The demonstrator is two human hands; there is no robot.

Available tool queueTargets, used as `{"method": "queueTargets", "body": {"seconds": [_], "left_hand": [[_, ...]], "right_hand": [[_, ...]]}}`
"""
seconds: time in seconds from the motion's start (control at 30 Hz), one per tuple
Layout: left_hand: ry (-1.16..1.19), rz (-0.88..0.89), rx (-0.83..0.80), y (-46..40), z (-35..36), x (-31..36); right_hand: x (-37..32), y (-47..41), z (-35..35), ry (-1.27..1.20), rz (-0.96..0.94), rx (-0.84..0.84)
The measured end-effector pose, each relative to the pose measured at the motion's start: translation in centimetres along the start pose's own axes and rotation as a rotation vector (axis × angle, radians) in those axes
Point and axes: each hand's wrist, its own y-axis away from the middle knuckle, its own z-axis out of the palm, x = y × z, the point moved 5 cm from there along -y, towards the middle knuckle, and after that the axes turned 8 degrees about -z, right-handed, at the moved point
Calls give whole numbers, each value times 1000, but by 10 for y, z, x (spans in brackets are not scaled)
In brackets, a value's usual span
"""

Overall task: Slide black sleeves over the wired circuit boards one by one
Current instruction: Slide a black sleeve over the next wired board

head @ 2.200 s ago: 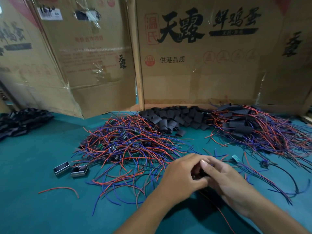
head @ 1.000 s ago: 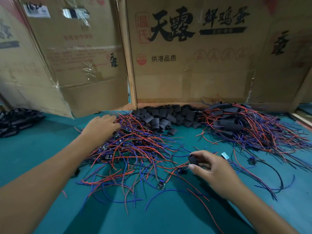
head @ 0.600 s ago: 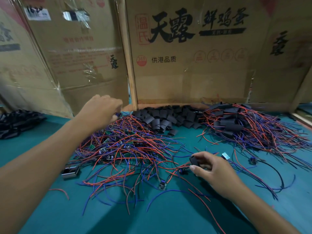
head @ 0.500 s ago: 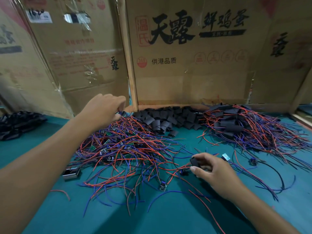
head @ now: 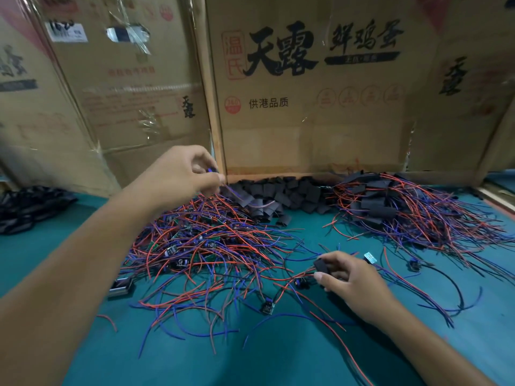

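Currently the left hand [head: 178, 174] is pinching wires above the tangle [head: 200, 246]; the right hand [head: 348, 277], beside the tangle, is gripping a sleeve [head: 321, 266]. Risk: snagged neighbouring wires could be dragging extra boards out.

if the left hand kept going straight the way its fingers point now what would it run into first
Most likely the pile of loose black sleeves, just beyond and below the left hand, which pinches wires lifted from the wired boards heap. If the hand travels higher, the cardboard box wall comes first; depth is unclear.
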Motion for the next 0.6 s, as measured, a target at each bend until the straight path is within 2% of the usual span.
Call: {"method": "queueTargets", "body": {"seconds": [0.07,0.17,0.3,0.4,0.6], "left_hand": [[334,-142,-63,8,23,-12],[634,-377,-162,25,62,-35],[1095,-566,-405,52,107,-53],[1335,-499,-434,59,122,-50],[1434,-333,-410,65,141,-49]], "right_hand": [[0,0,-1,6,-2,1],[-2,0,-1,21,-5,-1],[-4,0,-1,28,-3,6],[-7,1,-1,42,-1,2],[-25,3,-2,103,-102,-30]]}}
